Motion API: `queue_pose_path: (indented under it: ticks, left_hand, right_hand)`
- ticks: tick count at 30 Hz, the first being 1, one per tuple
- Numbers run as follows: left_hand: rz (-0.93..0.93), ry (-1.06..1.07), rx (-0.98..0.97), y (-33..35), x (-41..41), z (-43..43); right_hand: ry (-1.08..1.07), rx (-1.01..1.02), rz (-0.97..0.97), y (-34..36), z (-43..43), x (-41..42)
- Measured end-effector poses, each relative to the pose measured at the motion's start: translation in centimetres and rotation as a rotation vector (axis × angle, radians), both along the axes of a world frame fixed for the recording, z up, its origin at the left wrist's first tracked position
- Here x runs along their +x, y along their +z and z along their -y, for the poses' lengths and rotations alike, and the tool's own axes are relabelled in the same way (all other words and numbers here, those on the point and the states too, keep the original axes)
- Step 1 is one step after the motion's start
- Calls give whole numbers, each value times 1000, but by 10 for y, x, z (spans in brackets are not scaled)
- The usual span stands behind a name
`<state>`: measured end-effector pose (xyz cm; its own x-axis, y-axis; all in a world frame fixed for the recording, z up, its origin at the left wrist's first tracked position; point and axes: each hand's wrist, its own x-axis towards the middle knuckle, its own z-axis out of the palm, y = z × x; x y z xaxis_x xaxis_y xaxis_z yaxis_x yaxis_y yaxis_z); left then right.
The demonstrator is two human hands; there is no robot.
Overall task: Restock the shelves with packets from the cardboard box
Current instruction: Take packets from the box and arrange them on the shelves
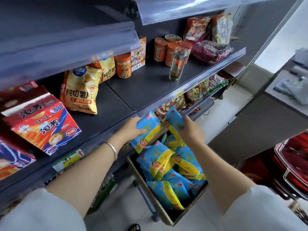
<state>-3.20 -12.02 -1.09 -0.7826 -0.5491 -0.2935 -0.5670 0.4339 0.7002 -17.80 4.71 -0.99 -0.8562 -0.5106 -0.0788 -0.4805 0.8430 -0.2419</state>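
Above cardboard box [166, 215], both forearms reaching forward, wrists level with front edge of shelf [113, 104]. Left hand [131, 128] gripping blue-yellow packet [147, 130], thumb lying on top. Right hand [191, 129] clutching second packet [173, 120], fingers curling round it. More packets [168, 165] lying heaped in box.

box [164, 209] below shelf [146, 87] | packets [168, 165] in box | jar [177, 63] on shelf
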Motion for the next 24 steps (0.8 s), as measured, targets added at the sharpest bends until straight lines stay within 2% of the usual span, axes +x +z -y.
queue_pose_path:
  ticks: [3,6,10,14,18,24]
  left_hand:
    - [-78,63,-98,31,14,6]
    - [-165,124,-169,70,30,3]
    - [-270,215,-378,133,61,-4]
    - [-345,356,-619,196,108,-5]
    - [-403,463,-783,249,167,6]
    - [-305,665,-957,302,278,54]
  right_hand:
    - [19,-203,23,26,2,7]
    - [88,-388,-36,53,9,15]
    - [214,-727,-107,100,27,33]
    - [361,-1006,-96,154,58,68]
    - [536,-1109,-135,198,99,116]
    - [815,-1095,-263,253,182,199]
